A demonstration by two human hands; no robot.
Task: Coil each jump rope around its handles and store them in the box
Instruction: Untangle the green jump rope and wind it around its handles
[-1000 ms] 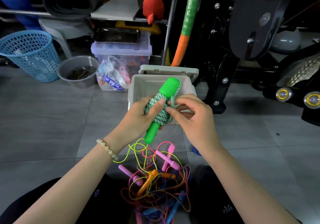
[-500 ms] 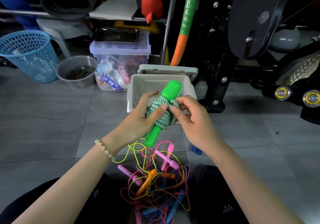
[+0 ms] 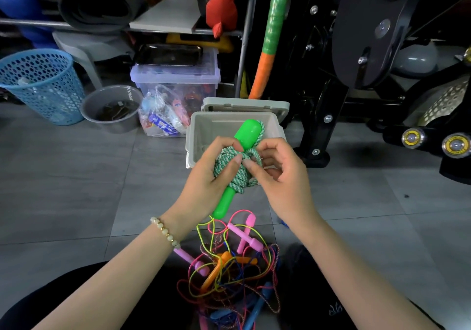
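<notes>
Left hand (image 3: pixel 206 176) grips the coiled green jump rope (image 3: pixel 235 166) — right hand (image 3: pixel 277 174) pinches its cord — before the box (image 3: pixel 198 130).

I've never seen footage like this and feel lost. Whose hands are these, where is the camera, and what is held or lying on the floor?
There is no machine: these are a person's two bare hands, filmed by a wide-angle camera worn on their head, looking down. The left hand grips a green rope, its cord coiled around its green handle. The right hand pinches the cord at the coil. Behind them an open grey box stands on the tiled floor. Nearer the person lies a tangle of ropes with pink, orange and blue handles. A blue basket stands further left.
</notes>
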